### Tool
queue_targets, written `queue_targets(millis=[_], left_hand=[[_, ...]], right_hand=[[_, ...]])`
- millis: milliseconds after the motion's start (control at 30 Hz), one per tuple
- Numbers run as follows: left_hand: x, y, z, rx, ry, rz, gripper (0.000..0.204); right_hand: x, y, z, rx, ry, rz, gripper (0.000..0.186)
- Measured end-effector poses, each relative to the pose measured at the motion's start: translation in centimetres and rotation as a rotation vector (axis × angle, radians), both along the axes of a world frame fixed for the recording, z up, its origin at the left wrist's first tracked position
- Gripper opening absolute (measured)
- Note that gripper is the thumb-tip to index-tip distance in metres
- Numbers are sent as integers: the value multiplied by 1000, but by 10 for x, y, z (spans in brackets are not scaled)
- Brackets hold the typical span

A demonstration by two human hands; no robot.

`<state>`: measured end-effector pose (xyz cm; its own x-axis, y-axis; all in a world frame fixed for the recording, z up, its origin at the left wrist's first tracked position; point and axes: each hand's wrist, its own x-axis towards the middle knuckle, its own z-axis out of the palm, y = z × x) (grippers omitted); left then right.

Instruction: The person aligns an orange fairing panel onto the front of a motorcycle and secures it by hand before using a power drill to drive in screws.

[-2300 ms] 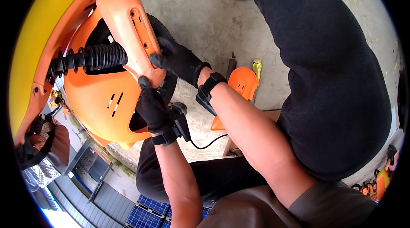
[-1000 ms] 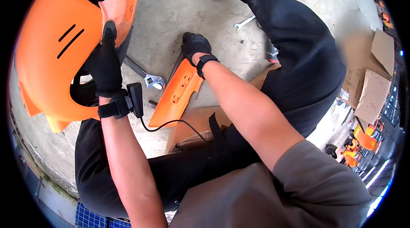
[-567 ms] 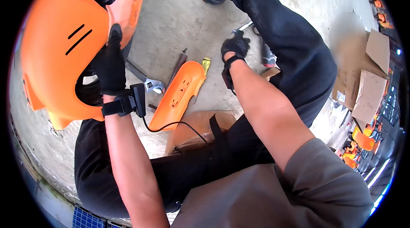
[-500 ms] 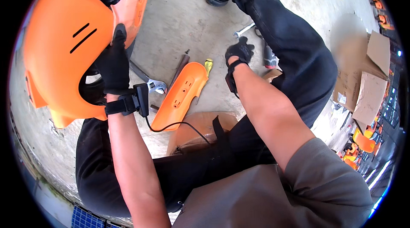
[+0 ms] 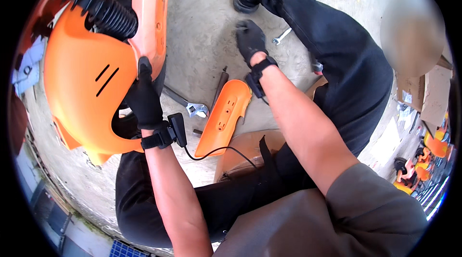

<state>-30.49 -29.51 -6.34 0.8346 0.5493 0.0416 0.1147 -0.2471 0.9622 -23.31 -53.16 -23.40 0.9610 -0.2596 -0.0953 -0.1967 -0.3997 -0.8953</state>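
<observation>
My gloved left hand (image 5: pixel 143 98) grips the pale orange elongated cover (image 5: pixel 153 31) at its lower end, against the orange slotted body panel (image 5: pixel 82 83). A black coil-spring shock absorber (image 5: pixel 108 14) shows above the panel. My gloved right hand (image 5: pixel 249 35) is over the concrete floor, left of an open-end spanner (image 5: pixel 281 36), its fingers bent; their tips are too unclear to tell what, if anything, they hold. Below lie an adjustable wrench (image 5: pixel 195 109), a dark cylindrical bar (image 5: pixel 220 86) and a loose orange channel-shaped cover (image 5: pixel 216 134) with slots.
My black-trousered right leg (image 5: pixel 337 59) borders the work area on the right. A brown sheet (image 5: pixel 231 165) lies under the cable by my lap. Cardboard boxes (image 5: pixel 430 93) and several orange parts (image 5: pixel 435 146) are at far right; a blurred patch hides part of that side.
My right hand left the loose orange cover for the spanner's area, then moved up and left. My left hand stays on the upright cover. The view has shifted, showing more of the spring.
</observation>
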Motion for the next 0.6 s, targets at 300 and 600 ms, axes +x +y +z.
queue_targets(millis=[300, 600], left_hand=[[-2, 7, -1, -92, 100, -12, 51], [-7, 16, -4, -10, 146, 4, 49]], right_hand=[[23, 70, 121, 1103, 246, 240, 20], [26, 91, 132, 738, 89, 305, 7]])
